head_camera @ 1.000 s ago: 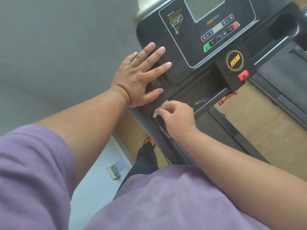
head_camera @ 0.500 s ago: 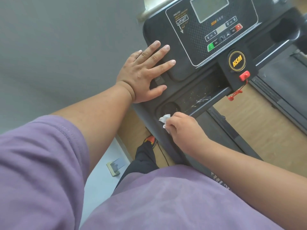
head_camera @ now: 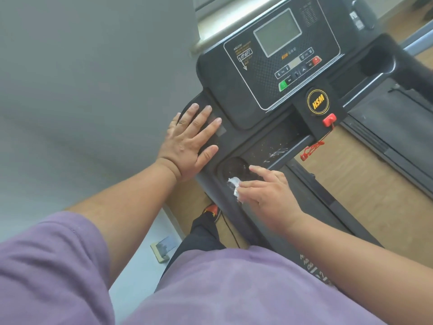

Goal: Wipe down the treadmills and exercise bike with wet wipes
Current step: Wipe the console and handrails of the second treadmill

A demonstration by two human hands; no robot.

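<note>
Here's the treadmill console (head_camera: 269, 95), black and dusty-looking, tilted across the top of the view. A grey screen (head_camera: 277, 31) sits in the middle of its panel, with a green button (head_camera: 283, 85) low on the left of the button row and a red one (head_camera: 316, 59) on the right. Below that, a round yellow-ringed HSM badge (head_camera: 318, 101), then a red safety key (head_camera: 329, 120) with its red cord (head_camera: 312, 148) dangling to a clip.

Now the pockets. There's 1 round cup holder (head_camera: 234, 166) at the console's near left corner, and its floor looks smeared and shiny. Beside it runs a long shallow tray (head_camera: 276, 146) with pale scuffs or streaks on the bottom; whether anything loose lies in it, I cannot tell.

The wet wipe (head_camera: 235, 185), white and crumpled small, sits right on the cup holder's near rim. The right hand (head_camera: 269, 195) has it pinched beneath thumb and curled fingers, index finger stretched out over the holder.

The left hand (head_camera: 189, 144) lies flat, fingers straight and spread, palm down on the console's left shoulder.

A purple shirt (head_camera: 210, 289) fills the bottom of the view.
</note>
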